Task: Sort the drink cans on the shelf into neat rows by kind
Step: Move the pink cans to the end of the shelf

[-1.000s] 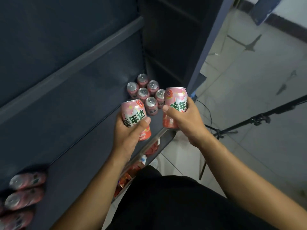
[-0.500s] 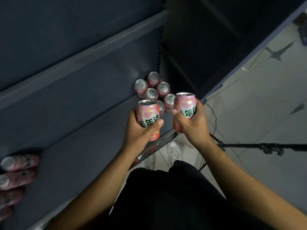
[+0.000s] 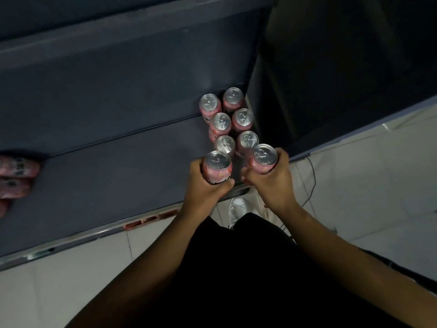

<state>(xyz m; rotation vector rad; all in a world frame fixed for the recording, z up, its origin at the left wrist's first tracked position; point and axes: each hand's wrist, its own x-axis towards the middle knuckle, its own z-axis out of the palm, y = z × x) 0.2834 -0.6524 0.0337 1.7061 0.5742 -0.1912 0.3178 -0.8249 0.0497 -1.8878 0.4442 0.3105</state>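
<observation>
Nearest the camera, at the bottom of the frame, dark clothing (image 3: 236, 268) filled the view, with a white shoe (image 3: 236, 205) on the pale floor (image 3: 354, 185) just above it. From there both forearms reached up towards the centre. The left hand (image 3: 205, 183) was wrapped around one pink can (image 3: 217, 165) and the right hand (image 3: 269, 183) around a second pink can (image 3: 263, 158), fingers curled on the can walls. A second before, these two cans had been held higher and tipped so their labels faced the camera; now they stood upright, silver tops showing, brought down at the front edge of the shelf (image 3: 118, 166). Whether their bases already touched the board could not be told. Just beyond them, six standing cans (image 3: 221, 121) of the same pink kind ran away towards the back panel in two columns of three — and each held can sat at the near end of one column. By that reading, the pair was about to become a fourth row (neither hand had let go yet). Far off at the left edge of the frame, a few more pink cans (image 3: 16, 171) lay on their sides, unsorted — likely the next work.
</observation>
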